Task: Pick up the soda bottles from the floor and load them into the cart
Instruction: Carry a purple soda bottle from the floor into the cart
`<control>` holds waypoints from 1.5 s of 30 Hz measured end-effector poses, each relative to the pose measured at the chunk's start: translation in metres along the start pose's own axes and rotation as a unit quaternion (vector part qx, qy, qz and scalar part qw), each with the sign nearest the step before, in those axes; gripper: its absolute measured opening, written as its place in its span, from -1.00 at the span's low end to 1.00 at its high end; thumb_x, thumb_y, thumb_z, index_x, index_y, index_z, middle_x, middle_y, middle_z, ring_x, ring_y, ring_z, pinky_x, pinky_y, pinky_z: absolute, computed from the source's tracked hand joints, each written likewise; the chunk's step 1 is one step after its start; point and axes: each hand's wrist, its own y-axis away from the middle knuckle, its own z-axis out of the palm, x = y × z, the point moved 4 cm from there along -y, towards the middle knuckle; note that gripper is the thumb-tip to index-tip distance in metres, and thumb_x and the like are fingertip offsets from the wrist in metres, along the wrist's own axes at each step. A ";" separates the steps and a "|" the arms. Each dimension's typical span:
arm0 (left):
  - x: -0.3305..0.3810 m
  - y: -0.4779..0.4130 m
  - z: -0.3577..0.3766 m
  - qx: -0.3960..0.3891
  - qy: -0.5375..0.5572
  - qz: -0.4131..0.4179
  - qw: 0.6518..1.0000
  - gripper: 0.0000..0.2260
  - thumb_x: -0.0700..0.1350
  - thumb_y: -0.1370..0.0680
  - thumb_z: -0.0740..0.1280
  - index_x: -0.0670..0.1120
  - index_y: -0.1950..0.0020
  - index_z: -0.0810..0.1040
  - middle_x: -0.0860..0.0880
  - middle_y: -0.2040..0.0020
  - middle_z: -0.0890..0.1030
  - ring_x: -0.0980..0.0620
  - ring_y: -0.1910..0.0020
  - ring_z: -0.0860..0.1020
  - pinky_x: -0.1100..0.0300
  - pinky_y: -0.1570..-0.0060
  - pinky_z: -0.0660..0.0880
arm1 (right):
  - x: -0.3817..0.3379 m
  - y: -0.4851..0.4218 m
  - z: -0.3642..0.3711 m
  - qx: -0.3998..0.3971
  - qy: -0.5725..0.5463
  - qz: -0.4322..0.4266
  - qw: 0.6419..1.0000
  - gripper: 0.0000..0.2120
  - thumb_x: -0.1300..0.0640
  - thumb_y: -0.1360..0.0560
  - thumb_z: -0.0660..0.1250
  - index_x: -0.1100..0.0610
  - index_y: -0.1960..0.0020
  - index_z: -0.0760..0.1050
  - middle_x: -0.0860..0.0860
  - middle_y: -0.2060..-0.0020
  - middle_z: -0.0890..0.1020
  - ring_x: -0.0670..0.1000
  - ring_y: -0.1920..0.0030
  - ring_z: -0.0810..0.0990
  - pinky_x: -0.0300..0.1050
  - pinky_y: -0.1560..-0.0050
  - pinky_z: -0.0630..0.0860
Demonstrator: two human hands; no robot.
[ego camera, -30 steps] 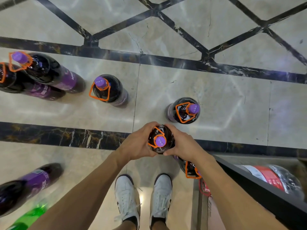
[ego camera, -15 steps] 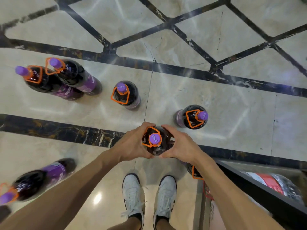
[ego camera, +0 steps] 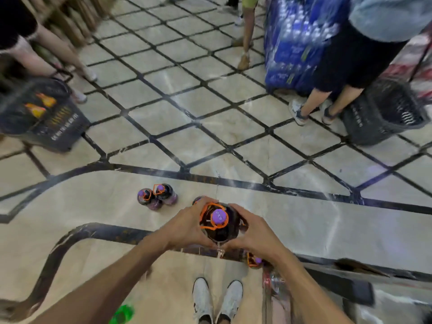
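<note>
I have one soda bottle (ego camera: 219, 231) between both hands at six o'clock in my view, upright above my shoes (ego camera: 217, 300). By its size against the ones standing below, I judge it is off the floor. My left hand (ego camera: 187, 226) wraps its shoulder from nine o'clock and my right hand (ego camera: 256, 232) from three, fingers curled round the dark plastic just under the purple cap (ego camera: 219, 217).

It looks full, so I expect it to be heavy and sloshy, with a smooth wall that may be slick. A shoulder grip suits it, and the orange loop (ego camera: 208, 227) at the neck offers a second hold.

The cart (ego camera: 339, 279) lies at four o'clock from the bottle, blurred and cut off by the frame edge, so I cannot tell how much room it has. Two more bottles (ego camera: 154, 195) stand touching at ten o'clock. My hands hide the held bottle's base, and a further cap (ego camera: 257, 261) shows under my right wrist.
</note>
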 end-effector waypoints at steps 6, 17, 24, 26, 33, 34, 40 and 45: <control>0.124 0.040 -0.053 0.011 -0.026 0.060 0.998 -0.14 0.08 -0.15 0.69 0.21 -0.34 0.33 0.15 -0.17 0.63 0.20 -0.15 0.62 0.07 -0.20 0.57 | -0.085 0.071 -0.059 0.077 -0.020 -0.045 0.996 -0.14 0.20 -0.16 0.74 -0.35 -0.31 0.52 -0.21 -0.16 0.69 -0.15 -0.19 0.65 -0.12 -0.24 0.62; 0.275 0.050 -0.062 -0.028 -0.091 0.205 0.974 -0.18 0.09 -0.12 0.73 0.22 -0.28 0.40 0.18 -0.12 0.65 0.23 -0.10 0.63 0.05 -0.17 0.59 | -0.131 0.192 -0.131 0.254 -0.046 -0.082 0.962 -0.27 0.11 -0.22 0.74 -0.13 -0.33 0.56 -0.20 -0.14 0.70 -0.19 -0.17 0.65 -0.17 -0.21 0.60; 0.347 0.050 -0.034 -0.181 -0.120 0.309 0.926 -0.26 -0.12 -0.20 0.72 0.19 -0.25 0.44 0.22 -0.09 0.65 0.17 -0.11 0.65 0.16 -0.15 0.58 | -0.132 0.271 -0.124 0.407 -0.103 -0.027 0.907 -0.33 0.14 -0.23 0.72 -0.18 -0.27 0.59 -0.23 -0.09 0.72 -0.19 -0.13 0.68 -0.15 -0.21 0.60; 0.359 0.051 -0.022 -0.220 -0.128 0.338 0.906 -0.24 -0.05 -0.17 0.73 0.20 -0.26 0.44 0.21 -0.11 0.65 0.17 -0.13 0.64 0.09 -0.20 0.57 | -0.131 0.292 -0.111 0.454 -0.120 -0.008 0.883 -0.31 0.11 -0.20 0.72 -0.17 -0.28 0.60 -0.21 -0.10 0.72 -0.18 -0.14 0.68 -0.09 -0.25 0.59; 0.390 0.082 0.044 -0.363 -0.140 0.402 0.829 -0.22 -0.12 -0.17 0.75 0.14 -0.28 0.46 0.17 -0.12 0.67 0.15 -0.12 0.66 0.16 -0.16 0.57 | -0.123 0.372 -0.050 0.590 -0.154 0.062 0.790 -0.36 0.18 -0.23 0.71 -0.04 -0.27 0.64 -0.11 -0.08 0.75 -0.09 -0.15 0.71 -0.15 -0.24 0.59; 0.392 0.090 0.057 -0.379 -0.142 0.410 0.817 -0.23 -0.14 -0.17 0.75 0.12 -0.26 0.47 0.16 -0.11 0.68 0.15 -0.10 0.66 0.16 -0.15 0.57 | -0.121 0.384 -0.038 0.604 -0.162 0.074 0.777 -0.36 0.16 -0.22 0.71 -0.03 -0.27 0.64 -0.11 -0.08 0.75 -0.11 -0.14 0.71 -0.18 -0.22 0.59; 0.408 0.175 0.153 -0.498 -0.173 0.457 0.716 -0.29 -0.26 -0.20 0.72 0.13 -0.19 0.47 0.31 -0.07 0.64 0.33 0.01 0.63 0.49 0.01 0.47 | -0.100 0.476 0.054 0.699 -0.212 0.149 0.666 -0.38 0.24 -0.23 0.72 0.06 -0.25 0.63 -0.05 -0.08 0.76 -0.19 -0.06 0.67 -0.21 -0.21 0.55; 0.409 0.277 0.246 -0.585 -0.188 0.485 0.622 -0.26 -0.22 -0.18 0.73 0.11 -0.25 0.51 0.06 -0.14 0.69 0.05 -0.14 0.66 0.14 -0.20 0.56 | -0.102 0.570 0.154 0.780 -0.210 0.206 0.552 -0.39 0.21 -0.24 0.74 -0.08 -0.21 0.62 -0.20 -0.05 0.75 -0.22 -0.08 0.68 -0.31 -0.14 0.55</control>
